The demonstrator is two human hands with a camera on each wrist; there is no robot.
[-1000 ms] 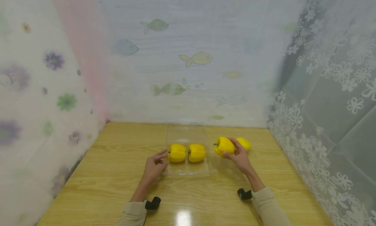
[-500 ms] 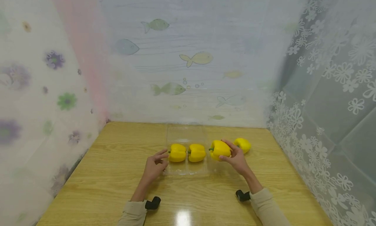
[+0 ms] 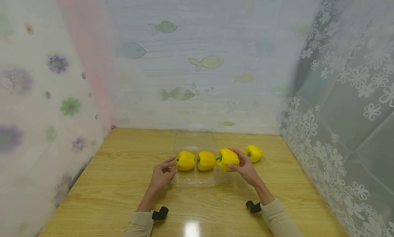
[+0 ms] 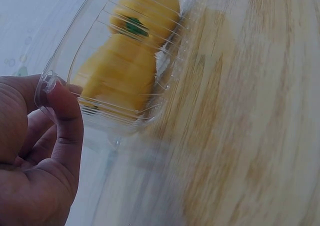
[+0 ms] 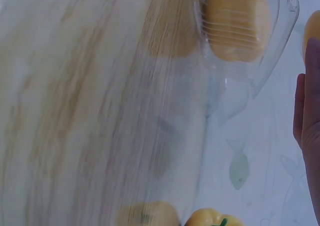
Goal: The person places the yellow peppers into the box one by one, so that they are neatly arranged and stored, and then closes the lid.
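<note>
A clear plastic clamshell box [image 3: 191, 177] lies open on the table. Two yellow bell peppers, a left one [image 3: 186, 161] and a right one [image 3: 206, 161], sit side by side in it, stems to the left. My left hand [image 3: 161, 174] pinches the box's left rim between thumb and finger, as the left wrist view shows. My right hand [image 3: 248, 170] grips another yellow bell pepper [image 3: 229, 159] just above the box's right edge, its stem pointing left. In the right wrist view, this pepper [image 5: 313, 33] and the hand are cut off at the frame's edge.
One more yellow bell pepper [image 3: 254, 153] lies on the wooden table [image 3: 129, 155], behind and right of my right hand. The box's clear lid [image 3: 195, 140] leans back toward the fish-patterned curtain [image 3: 209, 103]. Flowered curtains border both sides.
My right hand has carried its bell pepper left and slightly down, toward the box, away from the pepper on the table. The left hand has stayed at the box's rim.
</note>
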